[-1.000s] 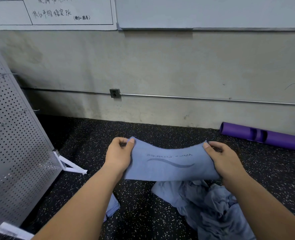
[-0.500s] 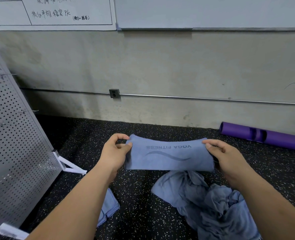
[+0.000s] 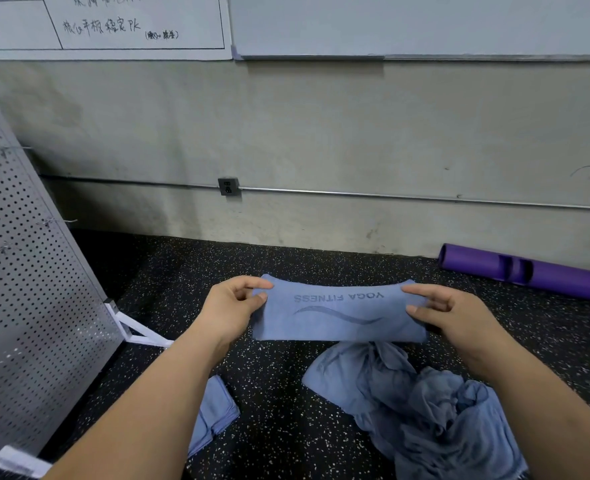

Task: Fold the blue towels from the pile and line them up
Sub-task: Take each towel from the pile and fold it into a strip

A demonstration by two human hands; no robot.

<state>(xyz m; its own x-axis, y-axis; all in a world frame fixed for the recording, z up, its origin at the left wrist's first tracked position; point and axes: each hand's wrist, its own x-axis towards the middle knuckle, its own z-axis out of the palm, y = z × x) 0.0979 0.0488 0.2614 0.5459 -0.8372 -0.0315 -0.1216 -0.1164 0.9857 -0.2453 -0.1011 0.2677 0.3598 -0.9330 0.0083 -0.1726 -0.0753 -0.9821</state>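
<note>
A folded blue towel (image 3: 338, 315) printed "YOGA FITNESS" upside down stretches between my hands above the floor. My left hand (image 3: 232, 306) pinches its left end between thumb and fingers. My right hand (image 3: 456, 315) pinches its right end the same way. Below it, a crumpled pile of blue towels (image 3: 421, 400) lies on the speckled floor at the lower right. Another folded blue towel (image 3: 215, 408) lies on the floor under my left forearm, partly hidden by it.
A leaning perforated metal panel (image 3: 26, 289) with a white foot (image 3: 137, 329) stands at the left. A purple rolled mat (image 3: 529, 273) lies along the wall at the right. The black speckled floor (image 3: 279, 393) runs up to a concrete wall.
The towel has flattened from an arched shape into a level band, and its printed face has turned toward me. Both hands have shifted slightly while holding the ends.
</note>
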